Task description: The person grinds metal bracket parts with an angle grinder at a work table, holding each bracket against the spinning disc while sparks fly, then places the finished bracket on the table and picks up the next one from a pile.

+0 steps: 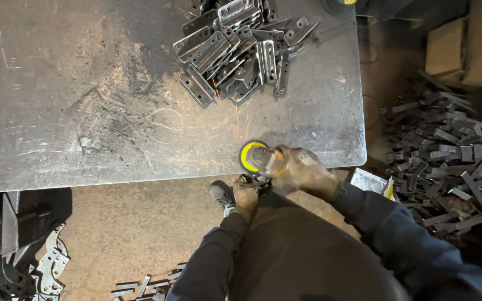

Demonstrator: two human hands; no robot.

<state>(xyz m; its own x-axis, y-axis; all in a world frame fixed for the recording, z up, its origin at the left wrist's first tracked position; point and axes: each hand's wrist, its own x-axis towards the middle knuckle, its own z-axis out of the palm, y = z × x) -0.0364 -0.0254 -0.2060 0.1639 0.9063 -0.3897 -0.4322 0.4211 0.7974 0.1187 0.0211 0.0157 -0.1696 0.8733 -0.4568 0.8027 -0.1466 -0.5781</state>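
Both hands are gloved: your right hand (302,170) grips the angle grinder (256,157) with its yellow-ringed disc, your left hand (245,195) pinches a small metal piece (250,181) at the surface (85,111) edge. Sparks fly; grinding looks under way. Brackets (241,50) lie heaped beyond.

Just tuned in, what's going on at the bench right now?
A person stands at the edge of a scuffed steel table, running a grinder with a yellow-ringed disc. The right hand grips the tool; the left hand holds a small part below it that is hard to make out. Sparks fly toward a pile of metal brackets on the table. More brackets lie on the floor.
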